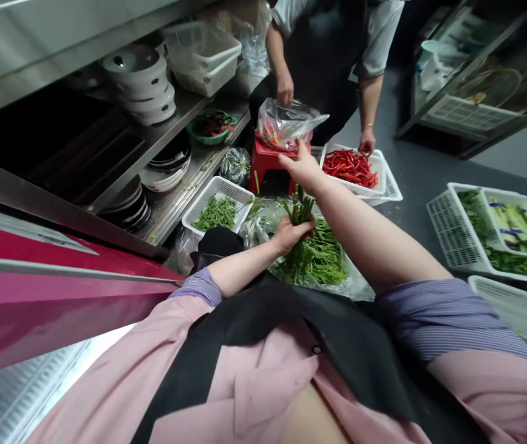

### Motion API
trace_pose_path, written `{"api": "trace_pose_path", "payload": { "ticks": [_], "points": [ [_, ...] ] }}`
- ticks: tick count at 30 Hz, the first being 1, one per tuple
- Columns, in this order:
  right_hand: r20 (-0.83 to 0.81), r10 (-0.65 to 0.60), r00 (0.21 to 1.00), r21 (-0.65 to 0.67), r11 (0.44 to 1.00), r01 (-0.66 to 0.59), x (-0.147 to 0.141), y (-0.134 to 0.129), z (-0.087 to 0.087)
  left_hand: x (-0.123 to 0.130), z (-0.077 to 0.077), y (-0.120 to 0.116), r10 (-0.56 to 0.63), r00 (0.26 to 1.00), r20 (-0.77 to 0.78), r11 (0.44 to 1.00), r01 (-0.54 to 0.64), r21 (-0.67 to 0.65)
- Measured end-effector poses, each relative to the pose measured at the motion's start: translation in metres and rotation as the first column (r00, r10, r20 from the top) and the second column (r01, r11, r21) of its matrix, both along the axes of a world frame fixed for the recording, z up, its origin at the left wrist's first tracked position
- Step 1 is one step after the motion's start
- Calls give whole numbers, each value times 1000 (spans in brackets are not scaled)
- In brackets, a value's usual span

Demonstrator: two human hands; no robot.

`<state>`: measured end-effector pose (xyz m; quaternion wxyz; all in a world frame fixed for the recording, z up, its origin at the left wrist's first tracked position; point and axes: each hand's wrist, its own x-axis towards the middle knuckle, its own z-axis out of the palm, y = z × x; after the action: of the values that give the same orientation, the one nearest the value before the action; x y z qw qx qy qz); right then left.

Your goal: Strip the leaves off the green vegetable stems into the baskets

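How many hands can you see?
4: the left hand grips greens, the right hand reaches forward, one co-worker's hand is by a plastic bag, the other by a basket.

Looks like a restaurant kitchen: stainless steel shelving (198, 111), stacked white bowls (136, 80), vegetable baskets (219, 188)

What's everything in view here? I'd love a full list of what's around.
bunch of greens: one, green, in the left hand
pile of greens: one, green, on plastic below the hands
red chillies: one heap, red, in a white basket
baskets: several, white, on shelf and floor
stool: one, red, on the floor
bag: one, clear, on the stool
bowls: a stack, white, on the shelf
co-worker: one person, dark apron, beyond the stool
left hand: closed around the bunch
right hand: open, beside the bag
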<state>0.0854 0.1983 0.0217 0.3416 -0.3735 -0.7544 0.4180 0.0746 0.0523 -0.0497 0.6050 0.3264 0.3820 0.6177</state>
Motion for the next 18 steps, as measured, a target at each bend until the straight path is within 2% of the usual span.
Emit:
{"api": "trace_pose_path", "payload": {
  "ticks": [1,2,4,8,11,14,18],
  "points": [
    [-14,-65,998,28,997,65,10,0,-7,-4,1,1,13,1000,11,1000,-13,-11],
    [-34,-119,992,2,993,119,24,-4,-15,-7,1,3,27,999,22,999,-27,-25],
    [-40,-165,985,-127,979,159,61,-22,-29,-12,2,7,49,998,47,997,-47,-53],
    [15,-149,989,-358,922,145,127,-90,-57,-4,3,9,62,995,80,996,-56,-70],
    [-35,-154,988,-480,869,118,150,-136,-74,11,3,5,-6,996,84,998,11,-59],
    [-39,-141,989,-468,877,106,159,-159,-82,20,11,5,-16,994,104,994,28,-110],
    [-28,-51,998,-376,926,36,169,-164,-84,15,31,22,78,983,168,969,-36,-243]
  ]
}}
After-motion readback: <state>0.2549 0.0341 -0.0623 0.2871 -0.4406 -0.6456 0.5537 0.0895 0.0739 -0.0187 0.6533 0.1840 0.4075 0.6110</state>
